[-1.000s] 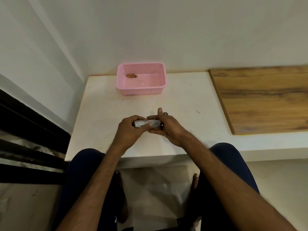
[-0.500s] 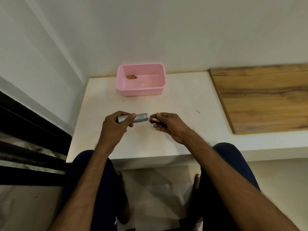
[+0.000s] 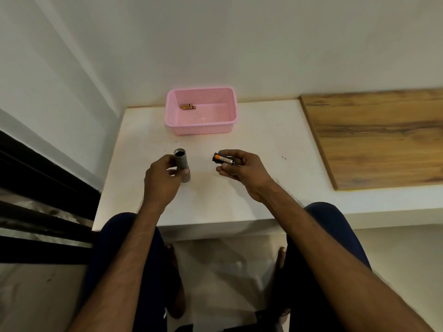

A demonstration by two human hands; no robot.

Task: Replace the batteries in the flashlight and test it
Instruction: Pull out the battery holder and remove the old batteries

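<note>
Over the desk (image 3: 251, 188) I judge the job roughly halfway: the flashlight body (image 3: 181, 164), in my left hand (image 3: 163, 180) grip, stands open-end up and leaning away. My right hand (image 3: 242, 168) grip is clamped on the battery holder (image 3: 224, 159), lying crosswise. Spare batteries (image 3: 188, 107) wait in the pink basket (image 3: 203, 128).

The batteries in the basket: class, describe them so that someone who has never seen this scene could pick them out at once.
Start at the white table and find the pink basket at its back edge, against the wall. Inside, near the back left corner, lie the copper-coloured batteries, side by side. Nothing else is in the basket, and no hand touches them.
</note>
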